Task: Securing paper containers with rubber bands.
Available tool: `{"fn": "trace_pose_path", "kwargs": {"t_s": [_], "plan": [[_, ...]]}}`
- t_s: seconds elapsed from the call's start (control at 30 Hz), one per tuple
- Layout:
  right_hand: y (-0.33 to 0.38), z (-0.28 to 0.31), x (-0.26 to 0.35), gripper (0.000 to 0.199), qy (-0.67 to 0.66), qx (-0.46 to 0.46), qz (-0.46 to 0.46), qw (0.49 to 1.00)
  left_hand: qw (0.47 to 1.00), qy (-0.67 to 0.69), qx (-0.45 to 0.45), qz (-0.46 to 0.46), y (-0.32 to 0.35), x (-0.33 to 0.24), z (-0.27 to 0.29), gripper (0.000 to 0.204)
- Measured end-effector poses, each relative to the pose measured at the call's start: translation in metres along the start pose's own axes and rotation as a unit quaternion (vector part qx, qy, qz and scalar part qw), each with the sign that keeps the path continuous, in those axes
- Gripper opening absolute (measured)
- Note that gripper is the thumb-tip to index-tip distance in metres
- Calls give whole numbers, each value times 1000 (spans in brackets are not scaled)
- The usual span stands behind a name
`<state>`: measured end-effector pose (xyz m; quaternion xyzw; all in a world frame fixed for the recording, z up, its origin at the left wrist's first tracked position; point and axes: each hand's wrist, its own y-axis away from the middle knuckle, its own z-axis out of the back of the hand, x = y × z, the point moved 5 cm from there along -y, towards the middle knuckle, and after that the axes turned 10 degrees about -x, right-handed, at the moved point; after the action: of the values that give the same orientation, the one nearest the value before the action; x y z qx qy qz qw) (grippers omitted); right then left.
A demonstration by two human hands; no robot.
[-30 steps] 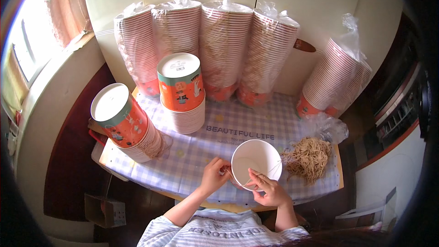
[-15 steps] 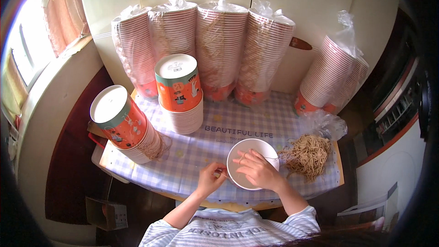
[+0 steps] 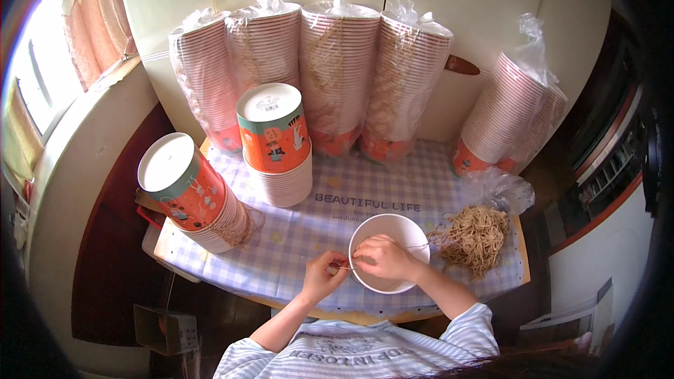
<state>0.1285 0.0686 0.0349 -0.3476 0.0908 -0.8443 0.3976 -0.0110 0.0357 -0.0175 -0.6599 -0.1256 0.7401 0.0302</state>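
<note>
Grip: left hand (image 3: 324, 274) pinches a thin string (image 3: 344, 265) just left of the white paper bowl (image 3: 400, 228); right hand (image 3: 382, 257), fingers closed on the same string, lies over the bowl's mouth. Bowl stands on the checked worktop (image 3: 295, 238); string bundle (image 3: 474, 237) lies just right of it.

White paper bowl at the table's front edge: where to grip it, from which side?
Grip the white paper bowl by its far rim, coming from above: it sits upright, mouth open. The right hand covers the near part, the left hand is on the left, and the string bundle is on the right.
</note>
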Motion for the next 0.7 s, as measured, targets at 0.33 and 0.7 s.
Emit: {"fn": "trace_pose_path", "kwargs": {"t_s": [0.33, 0.7], "plan": [[0, 0, -5, 14, -9, -6, -5, 1000, 1000, 3, 27, 3, 4, 8, -2, 20], [1, 0, -4, 13, -5, -11, -7, 1000, 999, -21, 10, -35, 4, 5, -1, 16]]}}
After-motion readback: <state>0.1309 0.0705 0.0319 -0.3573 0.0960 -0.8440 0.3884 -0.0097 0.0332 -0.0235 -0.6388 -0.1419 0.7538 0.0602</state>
